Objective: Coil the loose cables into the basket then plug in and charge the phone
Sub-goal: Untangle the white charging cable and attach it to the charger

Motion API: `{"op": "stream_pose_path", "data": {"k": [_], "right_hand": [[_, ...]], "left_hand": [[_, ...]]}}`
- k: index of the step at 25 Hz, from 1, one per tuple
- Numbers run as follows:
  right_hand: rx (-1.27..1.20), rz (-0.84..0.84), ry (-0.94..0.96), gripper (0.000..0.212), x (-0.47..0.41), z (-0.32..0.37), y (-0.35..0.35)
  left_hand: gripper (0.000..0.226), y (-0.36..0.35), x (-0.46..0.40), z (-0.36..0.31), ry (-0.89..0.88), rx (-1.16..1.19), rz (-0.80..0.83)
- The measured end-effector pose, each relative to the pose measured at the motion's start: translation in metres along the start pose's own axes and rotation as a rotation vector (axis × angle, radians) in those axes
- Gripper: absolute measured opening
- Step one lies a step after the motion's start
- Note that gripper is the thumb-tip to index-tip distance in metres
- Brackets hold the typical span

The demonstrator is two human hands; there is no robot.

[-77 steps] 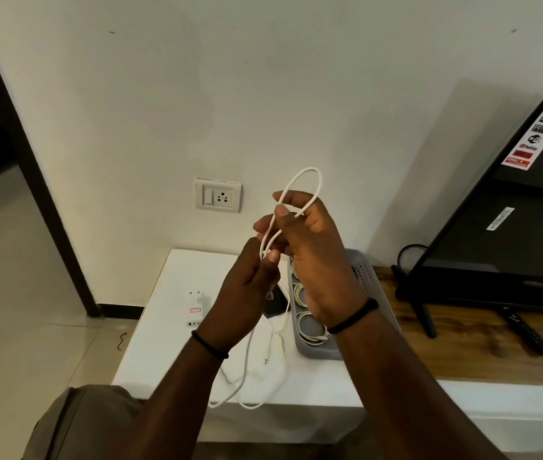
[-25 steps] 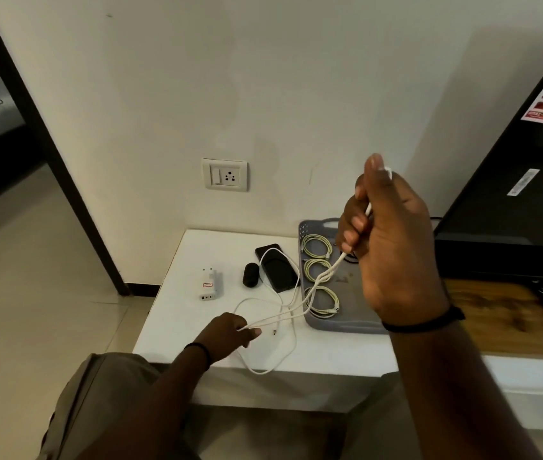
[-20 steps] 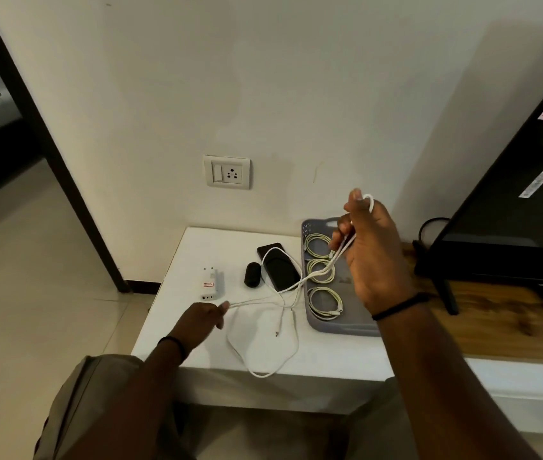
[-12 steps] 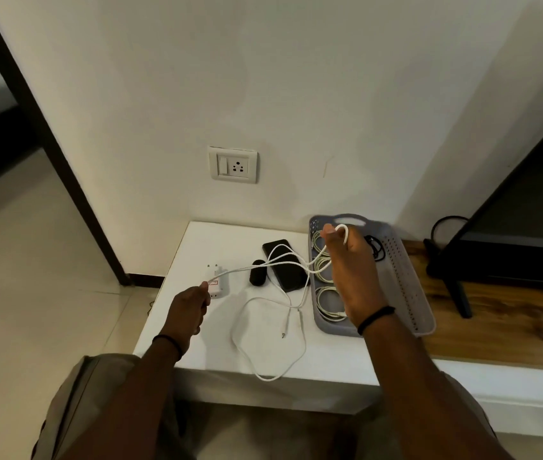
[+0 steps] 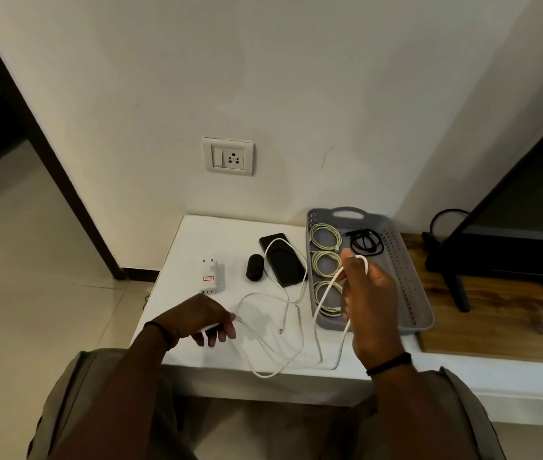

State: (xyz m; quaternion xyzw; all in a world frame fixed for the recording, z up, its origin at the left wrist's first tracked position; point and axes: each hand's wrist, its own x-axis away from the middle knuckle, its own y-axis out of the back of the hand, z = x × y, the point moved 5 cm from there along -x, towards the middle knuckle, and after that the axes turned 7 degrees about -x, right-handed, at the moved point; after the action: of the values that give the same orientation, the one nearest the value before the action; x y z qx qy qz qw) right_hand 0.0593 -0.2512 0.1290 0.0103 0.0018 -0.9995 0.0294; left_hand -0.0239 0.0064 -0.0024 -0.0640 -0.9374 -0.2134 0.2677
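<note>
A loose white cable (image 5: 276,351) sprawls in loops over the white table (image 5: 197,240), some loops hanging past the front edge. My right hand (image 5: 368,293) grips a doubled part of it above the grey basket (image 5: 409,293). My left hand (image 5: 202,318) hovers low over the table's front left and pinches a strand of the same cable. In the basket lie three coiled pale cables (image 5: 326,237) and a black cable (image 5: 364,242). A black phone (image 5: 283,260) lies left of the basket, with a white charger plug (image 5: 209,277) further left.
A wall socket (image 5: 228,156) sits above the table. A small black oval object (image 5: 254,267) lies beside the phone. A television (image 5: 522,227) stands on a wooden top (image 5: 496,313) at the right. A dark door frame (image 5: 47,154) runs down the left.
My right hand has come down from head height to just above the basket, keeping the cable. My left hand moved left along the cable, then back to the table's front.
</note>
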Motion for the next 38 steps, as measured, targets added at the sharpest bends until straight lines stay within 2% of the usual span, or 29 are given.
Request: {"op": "stream_pose_path", "data": {"k": [1, 3, 8, 10, 12, 15, 17, 19, 20, 21, 24, 25, 29, 30, 32, 34, 38], "right_hand": [[0.006, 0.032, -0.031, 0.038, -0.003, 0.003, -0.002], [0.025, 0.083, -0.086, 0.038, -0.004, 0.003, -0.009], [0.003, 0.135, -0.156, 0.041, 0.002, -0.01, -0.038], [-0.016, 0.226, -0.091, 0.04, 0.005, -0.005, -0.057], [-0.032, 0.291, -0.014, 0.037, 0.005, 0.001, -0.072], [0.198, 0.27, 0.091, 0.031, -0.004, -0.018, -0.074], [0.413, 0.284, 0.013, 0.033, -0.014, -0.055, -0.067], [0.59, 0.313, -0.15, 0.055, -0.014, -0.091, -0.056], [0.655, 0.307, -0.174, 0.057, -0.01, -0.105, -0.049], [0.712, 0.282, -0.124, 0.049, -0.002, -0.112, -0.043], [0.862, 0.188, 0.222, 0.015, 0.036, -0.114, -0.039], [0.899, 0.236, 0.249, 0.014, 0.047, -0.116, -0.044], [1.26, 0.614, 0.023, 0.049, 0.069, -0.154, -0.073], [1.323, 0.682, 0.0, 0.049, 0.068, -0.162, -0.076], [1.359, 0.797, -0.013, 0.035, 0.061, -0.17, -0.082], [1.291, 0.836, -0.036, 0.026, 0.051, -0.165, -0.088], [1.009, 0.696, 0.028, 0.012, 0.02, -0.111, -0.095]], "left_hand": [[0.035, -0.005, -0.001, 0.001, 0.014, -0.05, 0.033], [0.034, -0.007, -0.005, 0.002, 0.034, -0.089, -0.044], [0.037, 0.022, -0.002, 0.027, 0.127, -0.154, -0.446], [0.037, 0.031, 0.005, 0.038, 0.103, 0.091, -0.619], [0.035, 0.041, 0.015, 0.039, -0.006, 0.377, -0.773], [0.029, 0.05, 0.021, 0.029, -0.142, 0.545, -0.884], [0.028, 0.045, 0.016, 0.025, -0.161, 0.555, -0.888], [0.027, 0.035, 0.008, 0.03, -0.125, 0.55, -0.873], [0.027, 0.029, 0.004, 0.034, -0.096, 0.556, -0.863], [0.026, 0.025, 0.001, 0.037, -0.071, 0.567, -0.853], [0.026, 0.02, -0.008, 0.04, -0.016, 0.606, -0.83], [0.026, 0.02, -0.011, 0.039, 0.002, 0.608, -0.819], [0.026, 0.015, -0.016, 0.044, 0.078, 0.571, -0.753], [0.028, 0.015, -0.016, 0.047, 0.095, 0.511, -0.756], [0.027, 0.019, -0.014, 0.051, 0.115, 0.361, -0.801], [0.027, 0.023, -0.012, 0.049, 0.126, 0.247, -0.831], [0.023, 0.021, -0.015, 0.047, 0.142, 0.181, -0.77]]}}
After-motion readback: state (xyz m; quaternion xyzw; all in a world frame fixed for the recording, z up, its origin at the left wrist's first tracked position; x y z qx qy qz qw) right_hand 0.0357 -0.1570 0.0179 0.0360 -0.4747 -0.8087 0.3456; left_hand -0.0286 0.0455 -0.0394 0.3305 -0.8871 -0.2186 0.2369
